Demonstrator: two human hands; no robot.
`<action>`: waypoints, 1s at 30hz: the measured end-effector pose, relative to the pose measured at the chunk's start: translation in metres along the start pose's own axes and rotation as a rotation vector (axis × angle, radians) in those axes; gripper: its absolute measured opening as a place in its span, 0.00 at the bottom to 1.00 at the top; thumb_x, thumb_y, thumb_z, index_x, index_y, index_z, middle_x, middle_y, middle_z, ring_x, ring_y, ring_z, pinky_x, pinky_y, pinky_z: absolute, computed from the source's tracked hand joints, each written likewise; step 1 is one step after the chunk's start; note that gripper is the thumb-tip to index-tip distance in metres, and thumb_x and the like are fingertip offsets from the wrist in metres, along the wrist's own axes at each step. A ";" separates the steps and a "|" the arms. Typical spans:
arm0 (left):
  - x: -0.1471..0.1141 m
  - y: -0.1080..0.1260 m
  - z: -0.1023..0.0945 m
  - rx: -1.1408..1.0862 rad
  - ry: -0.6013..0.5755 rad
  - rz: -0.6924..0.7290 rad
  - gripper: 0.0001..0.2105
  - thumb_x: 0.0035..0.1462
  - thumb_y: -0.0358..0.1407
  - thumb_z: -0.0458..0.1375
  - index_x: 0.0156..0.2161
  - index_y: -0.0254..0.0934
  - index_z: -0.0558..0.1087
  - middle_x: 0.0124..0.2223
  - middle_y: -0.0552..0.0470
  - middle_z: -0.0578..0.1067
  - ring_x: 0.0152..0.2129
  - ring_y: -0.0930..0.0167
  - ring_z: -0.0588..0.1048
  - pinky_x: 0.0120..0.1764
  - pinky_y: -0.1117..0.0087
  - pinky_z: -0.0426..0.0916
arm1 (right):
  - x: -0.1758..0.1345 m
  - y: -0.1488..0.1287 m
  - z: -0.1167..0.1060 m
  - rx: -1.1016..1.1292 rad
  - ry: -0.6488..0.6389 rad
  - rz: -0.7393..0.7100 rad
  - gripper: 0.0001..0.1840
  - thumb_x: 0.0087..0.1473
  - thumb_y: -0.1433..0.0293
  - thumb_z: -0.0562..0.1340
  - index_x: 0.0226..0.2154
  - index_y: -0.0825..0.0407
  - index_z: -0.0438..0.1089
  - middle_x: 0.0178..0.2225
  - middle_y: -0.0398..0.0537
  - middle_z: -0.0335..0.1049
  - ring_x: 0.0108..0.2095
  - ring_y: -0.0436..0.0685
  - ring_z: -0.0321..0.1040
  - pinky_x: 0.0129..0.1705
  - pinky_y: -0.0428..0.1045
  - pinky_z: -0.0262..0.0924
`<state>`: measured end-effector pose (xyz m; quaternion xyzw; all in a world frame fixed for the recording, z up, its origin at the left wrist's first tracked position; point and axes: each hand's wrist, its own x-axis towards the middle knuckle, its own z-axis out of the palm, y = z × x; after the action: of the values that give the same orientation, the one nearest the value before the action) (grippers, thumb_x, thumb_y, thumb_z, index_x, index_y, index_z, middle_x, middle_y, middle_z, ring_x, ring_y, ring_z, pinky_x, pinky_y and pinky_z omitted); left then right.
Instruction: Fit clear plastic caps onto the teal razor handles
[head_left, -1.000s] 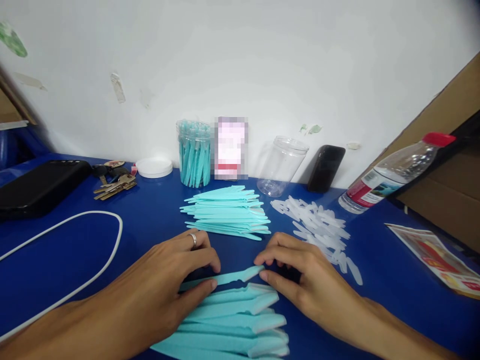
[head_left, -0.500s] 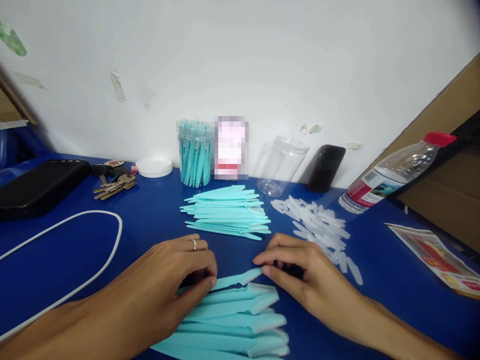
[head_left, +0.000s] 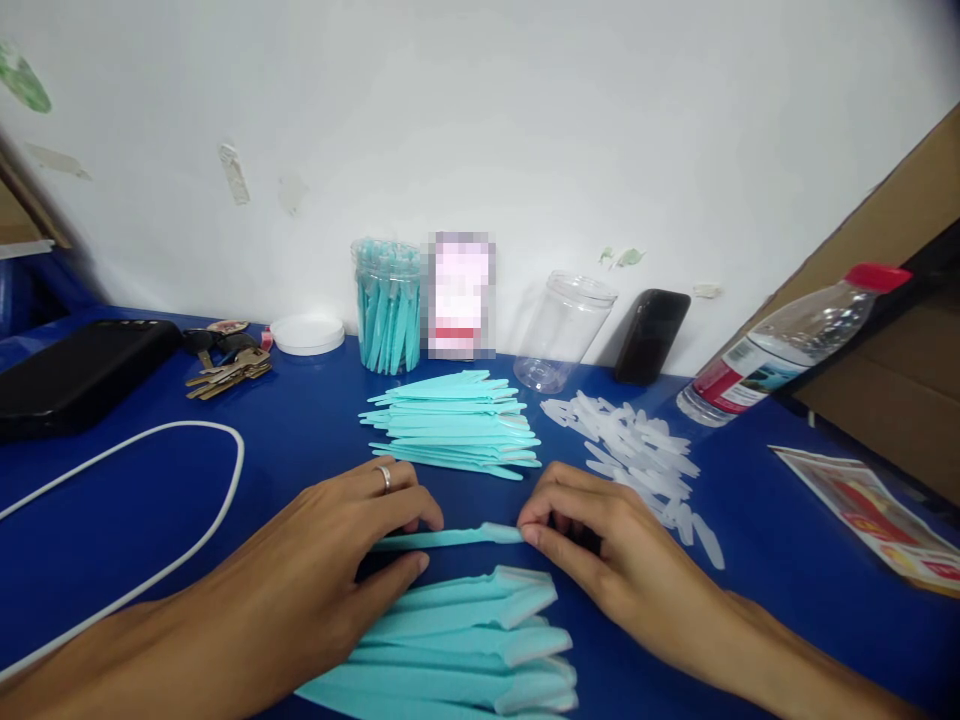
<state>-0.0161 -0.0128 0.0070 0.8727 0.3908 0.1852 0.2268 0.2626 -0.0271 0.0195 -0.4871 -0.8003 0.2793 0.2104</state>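
One teal eyebrow razor (head_left: 461, 538) lies crosswise between my hands. My right hand (head_left: 589, 525) pinches its blade end between thumb and forefinger. Around the handle end, my left hand (head_left: 367, 535) is loosely spread, its thumb and forefinger apart, and part of the handle is hidden beneath it. Closer to me is a fanned pile of teal razors (head_left: 480, 635), partly under my left forearm. Beyond my hands sits a neater stack of teal razors (head_left: 454, 420). Translucent white blade covers (head_left: 637, 450) are scattered past my right hand.
Along the wall stand a clear jar full of teal razors (head_left: 388, 310), a blurred-out upright item (head_left: 461, 295), an empty clear jar (head_left: 564, 330), and a phone (head_left: 651, 335). A water bottle (head_left: 780, 350) is at right. Leftward are a white lid (head_left: 307, 333), keys (head_left: 229, 372) and a white cable (head_left: 236, 460).
The razor between my hands has shifted slightly away from the near pile and lies more level. My left thumb and forefinger have parted from its handle.
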 end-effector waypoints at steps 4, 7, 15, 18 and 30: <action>0.001 -0.001 0.000 -0.015 -0.010 0.032 0.10 0.68 0.30 0.54 0.45 0.47 0.75 0.43 0.56 0.76 0.38 0.70 0.76 0.39 0.71 0.69 | -0.001 0.000 0.000 0.011 0.000 0.006 0.08 0.66 0.74 0.60 0.36 0.50 0.75 0.36 0.45 0.72 0.34 0.53 0.68 0.34 0.50 0.58; 0.001 -0.002 0.002 -0.017 0.029 0.045 0.12 0.66 0.30 0.55 0.49 0.48 0.75 0.46 0.55 0.76 0.41 0.69 0.76 0.42 0.70 0.69 | -0.002 -0.001 0.000 0.026 0.006 0.004 0.06 0.64 0.74 0.62 0.36 0.50 0.75 0.36 0.45 0.72 0.33 0.54 0.68 0.33 0.50 0.58; 0.004 0.001 0.001 -0.053 -0.027 0.010 0.10 0.69 0.29 0.51 0.41 0.43 0.74 0.42 0.55 0.76 0.36 0.71 0.75 0.38 0.71 0.66 | -0.001 0.002 0.001 0.011 0.001 -0.004 0.06 0.61 0.76 0.65 0.39 0.48 0.74 0.37 0.44 0.72 0.36 0.54 0.68 0.37 0.51 0.60; 0.006 0.000 0.001 -0.065 -0.009 0.033 0.12 0.71 0.29 0.49 0.39 0.43 0.73 0.40 0.56 0.76 0.35 0.72 0.74 0.37 0.72 0.66 | 0.000 0.002 0.002 -0.014 0.008 0.020 0.06 0.63 0.76 0.64 0.39 0.49 0.73 0.37 0.44 0.72 0.37 0.55 0.68 0.38 0.51 0.60; 0.000 0.002 0.004 -0.027 0.041 0.059 0.13 0.68 0.28 0.53 0.47 0.47 0.77 0.44 0.54 0.77 0.39 0.70 0.77 0.42 0.72 0.71 | 0.000 0.000 0.000 -0.034 0.015 -0.015 0.05 0.65 0.73 0.63 0.38 0.49 0.75 0.36 0.46 0.73 0.35 0.56 0.70 0.36 0.51 0.60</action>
<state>-0.0128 -0.0148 0.0050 0.8768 0.3669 0.2147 0.2249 0.2631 -0.0266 0.0195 -0.4865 -0.8070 0.2605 0.2102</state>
